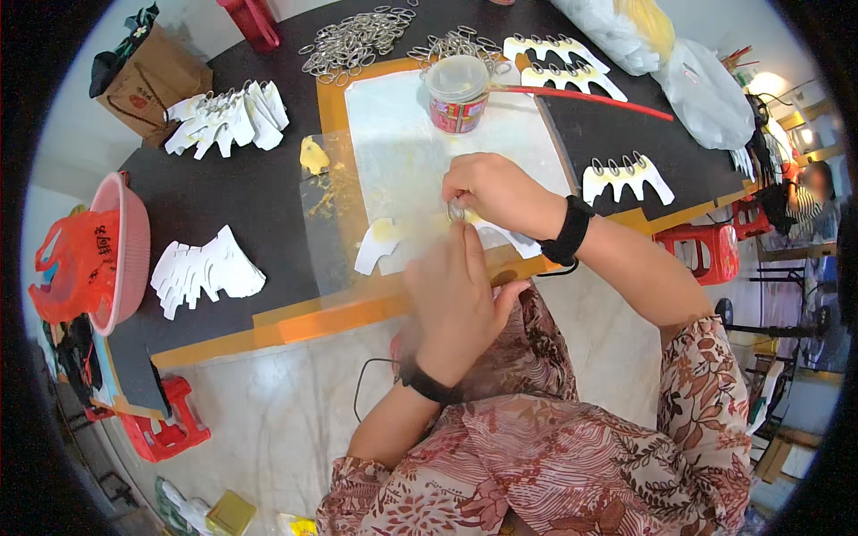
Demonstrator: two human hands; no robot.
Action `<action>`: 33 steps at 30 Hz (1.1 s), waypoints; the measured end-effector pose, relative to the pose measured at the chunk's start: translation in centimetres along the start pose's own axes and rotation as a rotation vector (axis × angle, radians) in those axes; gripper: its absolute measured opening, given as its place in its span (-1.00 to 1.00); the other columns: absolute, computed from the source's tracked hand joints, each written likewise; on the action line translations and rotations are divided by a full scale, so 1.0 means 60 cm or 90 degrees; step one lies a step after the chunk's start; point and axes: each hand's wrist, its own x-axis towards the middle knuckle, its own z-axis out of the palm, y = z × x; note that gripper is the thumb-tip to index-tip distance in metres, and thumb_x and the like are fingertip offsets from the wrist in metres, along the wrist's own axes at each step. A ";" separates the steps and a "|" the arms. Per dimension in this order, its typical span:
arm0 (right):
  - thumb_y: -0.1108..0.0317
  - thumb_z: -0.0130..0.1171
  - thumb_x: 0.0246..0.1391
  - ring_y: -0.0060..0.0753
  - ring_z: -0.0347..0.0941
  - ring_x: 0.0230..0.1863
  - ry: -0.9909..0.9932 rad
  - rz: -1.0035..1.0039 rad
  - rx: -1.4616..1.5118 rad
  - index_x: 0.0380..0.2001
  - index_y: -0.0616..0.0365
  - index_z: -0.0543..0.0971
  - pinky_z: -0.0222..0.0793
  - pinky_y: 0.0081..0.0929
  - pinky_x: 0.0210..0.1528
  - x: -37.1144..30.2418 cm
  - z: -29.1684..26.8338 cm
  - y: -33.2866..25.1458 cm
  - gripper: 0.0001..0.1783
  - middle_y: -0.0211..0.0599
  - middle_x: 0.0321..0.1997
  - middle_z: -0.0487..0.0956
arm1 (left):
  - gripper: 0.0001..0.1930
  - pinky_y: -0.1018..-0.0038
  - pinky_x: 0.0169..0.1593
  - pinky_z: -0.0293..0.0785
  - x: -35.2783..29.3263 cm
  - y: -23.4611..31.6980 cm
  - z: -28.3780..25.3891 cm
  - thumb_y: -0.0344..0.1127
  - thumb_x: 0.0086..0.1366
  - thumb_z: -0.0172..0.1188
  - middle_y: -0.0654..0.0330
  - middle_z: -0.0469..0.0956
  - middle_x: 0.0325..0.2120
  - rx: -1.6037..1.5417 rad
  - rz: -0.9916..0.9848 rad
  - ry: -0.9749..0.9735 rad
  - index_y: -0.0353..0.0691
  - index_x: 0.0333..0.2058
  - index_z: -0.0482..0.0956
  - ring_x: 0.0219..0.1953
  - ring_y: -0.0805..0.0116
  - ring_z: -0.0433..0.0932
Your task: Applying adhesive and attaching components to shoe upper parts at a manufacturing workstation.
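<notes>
My right hand (pixel 500 192) is closed in a pinch, with an oval metal ring (pixel 457 213) upright under its fingertips. Partly smeared by motion, my left hand (pixel 456 304) has its index finger stretched out to the ring's lower end and its thumb apart. Below both hands lies a white cut-out piece (pixel 380 243) with yellowish glue-like smears, its middle hidden by my fingers. It rests near the table's front edge, across a white sheet (pixel 384 161) and a clear plastic sheet (pixel 322 237). A lump of yellow paste (pixel 314 155) sits on the clear sheet.
Beyond my hands stands a plastic tub (pixel 458 98), beside a red stick (pixel 590 100). Loose rings (pixel 357 40) are heaped at the back. Ringed cut-outs (pixel 627 183) lie right and far left; plain ones (pixel 206 272) lie left, near a pink basket (pixel 134 250). Plastic bags (pixel 706 94) fill the back right.
</notes>
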 end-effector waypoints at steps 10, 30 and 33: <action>0.60 0.13 -0.20 -0.08 0.41 -0.30 0.018 -0.074 -0.089 -0.37 0.19 0.48 0.33 -0.23 -0.23 -0.003 0.009 -0.001 -0.78 -0.19 -0.43 0.47 | -0.31 0.08 0.01 0.07 -0.017 -0.003 -0.027 0.08 0.07 0.22 -0.06 0.30 0.05 -0.029 0.051 0.070 -0.34 0.04 0.35 -0.01 0.04 0.26; 0.53 0.12 0.03 -0.42 0.42 -0.40 0.288 0.199 0.138 -0.35 0.28 0.51 0.33 -0.57 -0.36 -0.183 -0.053 -0.033 -0.91 -0.24 -0.42 0.48 | -0.56 0.24 -0.07 0.45 0.356 -0.318 -0.123 -0.06 0.10 0.20 -0.26 0.52 -0.28 0.206 -0.088 -0.180 -0.43 -0.32 0.58 -0.14 -0.11 0.51; 0.56 0.10 0.04 -0.46 0.39 -0.43 0.327 0.231 0.196 -0.36 0.27 0.51 0.31 -0.60 -0.38 -0.190 -0.041 -0.023 -0.93 -0.28 -0.42 0.45 | -0.57 0.16 0.01 0.42 0.380 -0.335 -0.077 -0.07 0.14 0.20 -0.23 0.41 -0.12 0.213 -0.161 -0.175 -0.34 -0.18 0.55 -0.08 -0.16 0.46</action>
